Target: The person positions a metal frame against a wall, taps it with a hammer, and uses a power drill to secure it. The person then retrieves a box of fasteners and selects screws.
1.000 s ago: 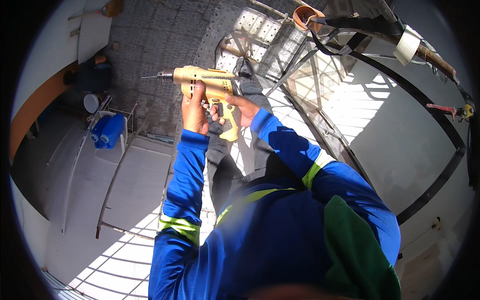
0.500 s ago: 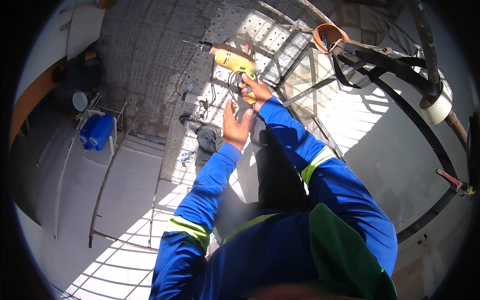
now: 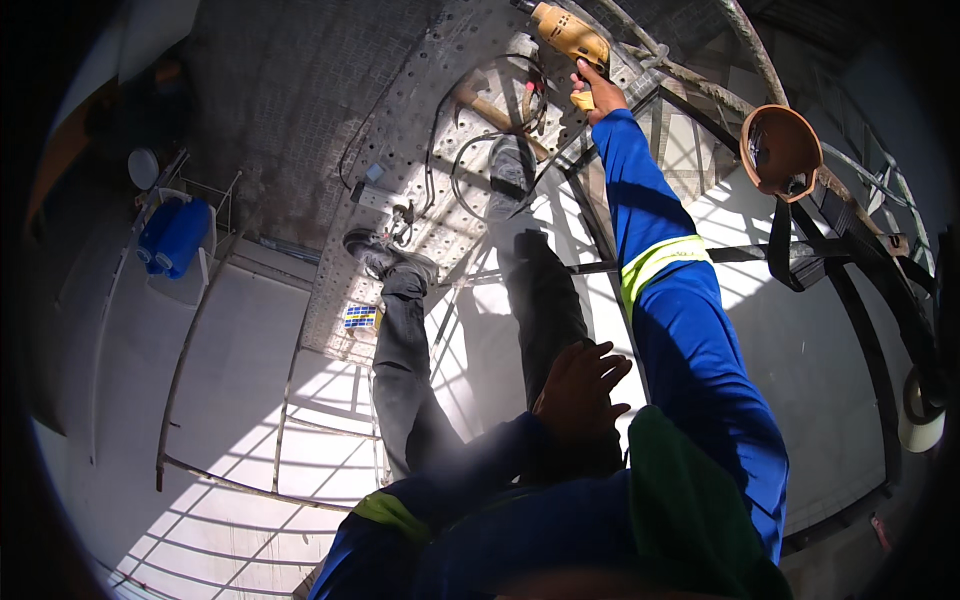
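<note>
A: Step?
B: Apparently holding out the drill [image 3: 572,33], top centre of frame; right hand [image 3: 604,94] wrapped round its handle (left hand [image 3: 580,393], lower centre: empty, fingers spread).
A: Next move calls for?
B: Steady grip, I judge.

Blue sleeves [image 3: 695,345], yellow-green bands [image 3: 662,262], dark trousers [image 3: 402,335]

1 yellow power drill [image 3: 571,35] is resting in the right hand [image 3: 604,94], far and right of centre. Its dark chuck [image 3: 524,5] is pointing far and left, running out of view; the hand is covering most of the handle, the yellow base [image 3: 583,101] showing.
</note>
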A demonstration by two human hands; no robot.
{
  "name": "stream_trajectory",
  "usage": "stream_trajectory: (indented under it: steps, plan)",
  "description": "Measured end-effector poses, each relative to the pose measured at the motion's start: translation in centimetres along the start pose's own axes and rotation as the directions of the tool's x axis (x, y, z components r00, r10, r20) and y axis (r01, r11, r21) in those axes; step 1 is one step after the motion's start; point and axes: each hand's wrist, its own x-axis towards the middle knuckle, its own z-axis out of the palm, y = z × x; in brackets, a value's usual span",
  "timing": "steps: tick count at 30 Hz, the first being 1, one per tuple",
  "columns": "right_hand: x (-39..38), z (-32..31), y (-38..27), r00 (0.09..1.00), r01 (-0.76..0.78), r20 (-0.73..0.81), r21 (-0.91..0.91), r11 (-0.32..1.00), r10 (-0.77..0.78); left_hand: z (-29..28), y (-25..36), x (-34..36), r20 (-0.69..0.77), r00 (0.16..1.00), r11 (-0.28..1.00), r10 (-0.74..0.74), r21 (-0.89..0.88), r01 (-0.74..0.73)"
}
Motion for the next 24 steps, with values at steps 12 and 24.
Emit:
stream_trajectory:
  steps: [12,24]
  plan:
    - [5.1,-3.0,3.4,0.978,0.210,0.042,-0.238,0.948,-0.206,-1.9,0.2,0.2,-0.117,0.990,0.982,0.077,-0.164,-0.095]
    - [10.1,-5.1,4.0,0.962,0.133,-0.076,-0.709,0.693,-0.263,-0.6,-0.6,-1.0,-0.216,0.968,0.970,0.127,-0.175,-0.166]
